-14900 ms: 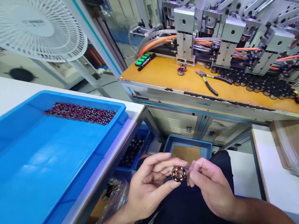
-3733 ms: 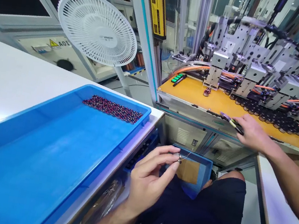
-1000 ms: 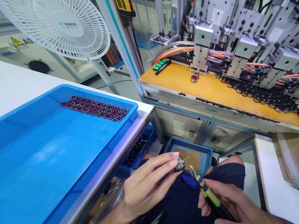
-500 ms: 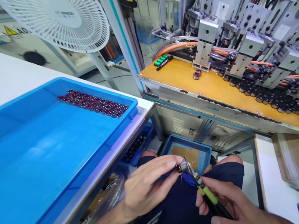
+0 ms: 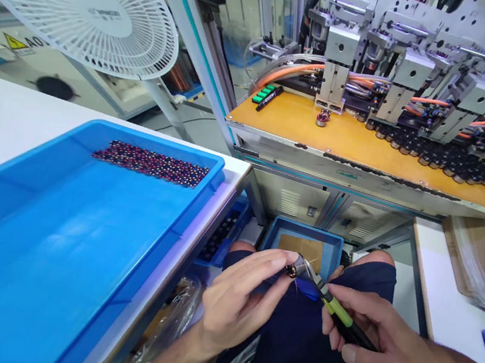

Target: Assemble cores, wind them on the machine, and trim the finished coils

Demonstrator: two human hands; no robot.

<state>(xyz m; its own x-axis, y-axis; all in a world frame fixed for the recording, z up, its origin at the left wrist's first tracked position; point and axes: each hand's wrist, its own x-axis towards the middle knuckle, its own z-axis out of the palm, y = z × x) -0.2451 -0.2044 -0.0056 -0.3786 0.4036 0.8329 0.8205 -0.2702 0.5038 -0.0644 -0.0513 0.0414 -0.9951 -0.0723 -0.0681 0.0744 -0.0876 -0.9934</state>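
Note:
Above my lap, my left hand (image 5: 244,301) pinches a small round copper-wound motor stator (image 5: 293,270) between thumb and fingertips. Thin loose wire ends stick out from it. My right hand (image 5: 386,345) is closed around pliers (image 5: 341,315) with green and black handles. Their slim metal jaws reach up to the right side of the stator, at or very near a wire; whether they grip it I cannot tell.
A blue tray (image 5: 116,284) on the left table holds rows of wound parts (image 5: 153,164). Ahead, an orange machine bench (image 5: 280,120) carries black-topped parts (image 5: 435,157), one loose wound part (image 5: 322,119) and a marker (image 5: 269,98). A white fan (image 5: 99,11) stands left. Below lies a blue bin (image 5: 271,235).
My hands and the pliers have barely moved, with the stator still at the jaws. On the machine, the upper plate and fixtures look shifted from before.

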